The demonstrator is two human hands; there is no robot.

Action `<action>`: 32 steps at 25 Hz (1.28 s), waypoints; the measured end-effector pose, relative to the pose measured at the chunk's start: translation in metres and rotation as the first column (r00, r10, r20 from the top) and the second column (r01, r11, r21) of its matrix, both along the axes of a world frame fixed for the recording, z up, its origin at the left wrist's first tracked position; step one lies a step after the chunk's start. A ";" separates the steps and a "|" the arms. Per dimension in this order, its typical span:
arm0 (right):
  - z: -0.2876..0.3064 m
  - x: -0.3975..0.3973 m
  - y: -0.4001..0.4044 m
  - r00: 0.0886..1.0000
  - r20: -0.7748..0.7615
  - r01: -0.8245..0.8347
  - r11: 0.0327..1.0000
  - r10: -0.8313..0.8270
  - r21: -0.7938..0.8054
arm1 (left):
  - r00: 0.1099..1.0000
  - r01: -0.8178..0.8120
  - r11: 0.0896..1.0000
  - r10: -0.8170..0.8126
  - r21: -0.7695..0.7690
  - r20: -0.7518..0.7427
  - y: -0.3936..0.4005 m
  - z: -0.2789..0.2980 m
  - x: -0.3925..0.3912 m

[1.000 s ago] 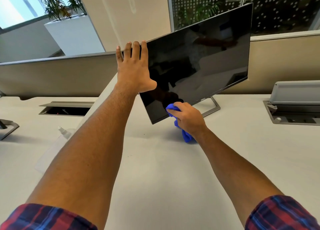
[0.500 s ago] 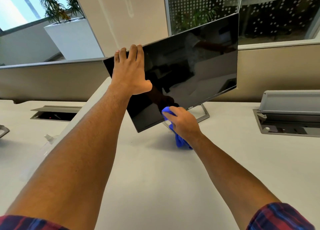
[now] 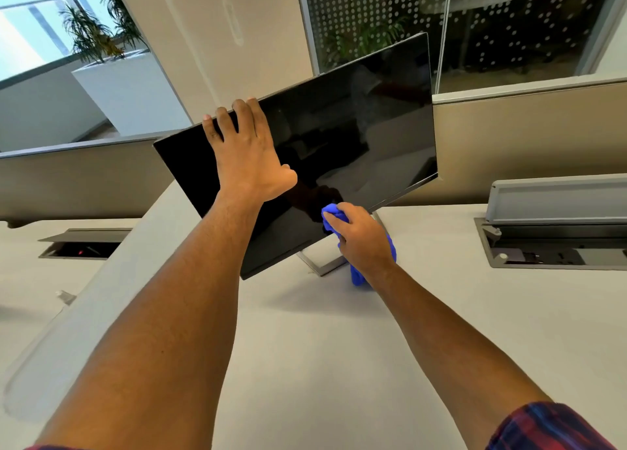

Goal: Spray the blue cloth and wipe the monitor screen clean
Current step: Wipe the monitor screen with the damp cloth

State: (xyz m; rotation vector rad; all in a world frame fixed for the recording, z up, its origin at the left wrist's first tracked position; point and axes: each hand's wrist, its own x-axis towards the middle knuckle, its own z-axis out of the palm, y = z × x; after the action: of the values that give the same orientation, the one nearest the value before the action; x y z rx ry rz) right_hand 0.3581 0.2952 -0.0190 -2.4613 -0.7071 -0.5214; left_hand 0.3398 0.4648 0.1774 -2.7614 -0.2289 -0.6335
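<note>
Since the earlier frames, more of the monitor's [image 3: 356, 137] left side has come into sight, and the left hand [image 3: 249, 154] now sits further in from the screen's left corner than before, while the right hand [image 3: 363, 242] with the blue cloth [image 3: 330, 217] stays at the lower edge of the screen.

From the head view, the monitor appears tilted, its left end lower and nearer, its right end higher and farther. The screen is dark and shows dim reflections. The left hand lies flat and spread on the glass, with the fingertips [image 3: 237, 105] curled over the top edge and the thumb pointing right. Its grip is wide, bracing the monitor rather than closing around anything.

The right hand's grip is closed on the bunched blue cloth, pressing one end against the lower part of the screen, just right of the middle of the bottom edge; the rest of the cloth hangs below the wrist. The metal stand [image 3: 322, 266] shows beneath the monitor, resting on the pale counter [image 3: 305, 364]. An open cable hatch [image 3: 556, 236] sits far right in the counter, another hatch [image 3: 83, 244] far left. Plaid sleeves [image 3: 546, 429] show at the near edge.
</note>
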 end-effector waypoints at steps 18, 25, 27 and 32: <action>-0.011 0.043 -0.057 0.984 0.137 -0.114 0.993 0.117 -0.026 | 0.992 0.003 1.000 -0.005 0.019 0.128 0.005 -0.018 0.010; -0.013 0.063 -0.086 0.993 0.109 -0.041 0.998 0.047 -0.052 | 0.985 0.001 1.000 -0.006 0.028 0.172 0.007 -0.023 0.015; -0.011 0.073 -0.098 0.990 -0.012 0.138 0.984 -0.137 0.109 | 0.984 -0.001 0.999 -0.005 0.033 0.176 0.008 -0.024 0.016; -0.006 0.076 -0.106 0.995 0.101 0.006 0.998 0.000 -0.059 | 0.981 -0.002 0.999 -0.005 0.037 0.196 0.009 -0.027 0.018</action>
State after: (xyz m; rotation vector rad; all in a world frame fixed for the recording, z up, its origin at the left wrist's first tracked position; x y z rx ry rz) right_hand 0.4339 0.1896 -0.0254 -2.5056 -0.7692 -0.6391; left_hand 0.3580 0.4738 0.1505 -2.6644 -0.2551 -0.9020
